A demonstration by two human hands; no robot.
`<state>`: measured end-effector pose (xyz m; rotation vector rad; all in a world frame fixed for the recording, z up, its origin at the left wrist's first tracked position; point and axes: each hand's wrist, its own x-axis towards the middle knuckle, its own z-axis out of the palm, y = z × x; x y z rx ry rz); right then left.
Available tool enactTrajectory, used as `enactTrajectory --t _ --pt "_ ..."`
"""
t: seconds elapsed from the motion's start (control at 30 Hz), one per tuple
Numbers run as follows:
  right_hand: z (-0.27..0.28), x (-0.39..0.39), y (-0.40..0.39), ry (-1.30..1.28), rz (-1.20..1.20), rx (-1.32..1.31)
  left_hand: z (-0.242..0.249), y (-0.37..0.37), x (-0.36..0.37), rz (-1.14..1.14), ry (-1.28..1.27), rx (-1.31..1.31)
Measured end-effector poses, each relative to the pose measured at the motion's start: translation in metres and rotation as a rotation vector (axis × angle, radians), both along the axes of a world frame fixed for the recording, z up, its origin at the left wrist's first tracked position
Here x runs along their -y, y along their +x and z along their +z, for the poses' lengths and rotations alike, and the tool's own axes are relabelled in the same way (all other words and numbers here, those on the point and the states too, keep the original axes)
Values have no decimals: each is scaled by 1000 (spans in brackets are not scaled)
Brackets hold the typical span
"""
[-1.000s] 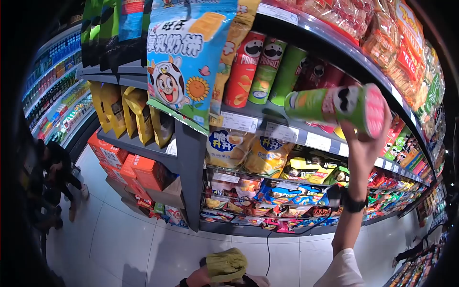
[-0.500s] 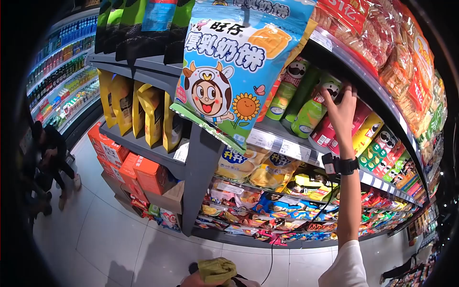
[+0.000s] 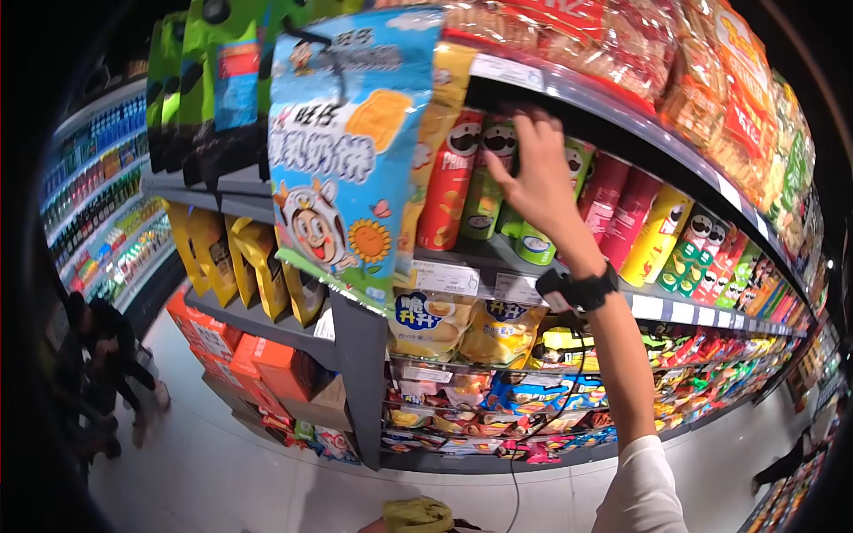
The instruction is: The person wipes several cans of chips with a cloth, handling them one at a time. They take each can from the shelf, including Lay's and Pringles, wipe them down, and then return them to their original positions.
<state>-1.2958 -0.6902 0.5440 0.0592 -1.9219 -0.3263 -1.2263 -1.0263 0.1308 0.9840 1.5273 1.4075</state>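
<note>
My right hand (image 3: pixel 544 186), wearing a black wrist strap (image 3: pixel 582 290), reaches into a shelf of Pringles cans. Its fingers are apart, the fingertips blurred near the can tops, and the palm overlaps several green cans. A green can (image 3: pixel 482 195) stands just left of the thumb, beside a red can (image 3: pixel 444 191). Below the palm shows the base of another green can (image 3: pixel 537 249). At the bottom edge is a crumpled yellow-green thing (image 3: pixel 418 515) with a sliver of skin beside it; whether my left hand holds it I cannot tell.
A blue biscuit bag (image 3: pixel 342 160) hangs at the shelf's left end. Dark red cans (image 3: pixel 626 209) and a yellow can (image 3: pixel 657 235) stand further right. Snack bags fill the shelves below. A cable (image 3: pixel 560 404) runs down from my wrist. A person (image 3: pixel 111 355) stands at left.
My right hand has moved left along the cans, from beside the dark red ones to the green ones. The view has shifted, and the red can now shows more fully.
</note>
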Motion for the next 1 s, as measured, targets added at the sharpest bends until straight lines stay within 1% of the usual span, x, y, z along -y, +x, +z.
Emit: enactTrajectory --t 0.03,0.07,0.1,0.13,0.2,0.3,0.33,0.4,0.43,0.47,0.53,0.57,0.6,0.67,0.7,0.73,0.8,0.83,0.9,0.93,0.97,1.0 --pt "3 -3 -15 2 -63 -41 -1 -3 -1 22 -13 -1" --pt "10 8 -18 -184 -88 57 -2 -5 -3 44 -28 -9" --pt "12 8 -28 -163 -60 31 -2 -9 -4 67 -41 -18" --pt "26 25 -20 -467 -164 375 -3 -10 -4 86 -53 -22" --pt "-1 15 -37 -186 -16 -64 -5 -15 -5 110 -71 -35" --pt "-13 29 -19 -445 266 -79 -8 -20 -3 133 -81 -59" --pt "-19 31 -16 -446 264 -83 -9 -22 -3 139 -85 -67" --pt "-28 33 -9 -455 365 -252 -12 -23 -3 153 -89 -88" --pt "-32 36 -3 -549 424 -227 -13 -24 -3 156 -91 -99" --pt "-38 38 3 -548 418 -235 -14 -25 -3 159 -91 -118" --pt "-49 41 19 -387 668 -266 -18 -26 -5 163 -91 -150" --pt "-58 46 30 -272 739 -335 -21 -27 -5 164 -92 -174" --pt "-62 52 50 -106 682 -331 -24 -28 -6 165 -94 -197" --pt "-84 83 94 -153 722 -279 -32 -32 -3 157 -91 -285" --pt "-100 88 111 -118 758 -261 -38 -37 -2 140 -94 -366" --pt "-110 98 135 -199 794 -166 -42 -41 2 120 -90 -461" --pt "-124 119 180 -538 900 115 -52 -49 13 47 -82 -683" --pt "-134 127 192 -631 887 195 -50 -53 14 3 -74 -787" --pt "-168 138 207 -562 651 274 -43 -54 23 -101 -37 -935" --pt "-185 141 215 -613 588 328 -28 -59 22 -161 27 -1101" --pt "-201 142 221 -709 563 338 -5 -54 18 -229 62 -1144" --pt "-216 143 227 -732 507 312 19 -49 14 -296 100 -1183"
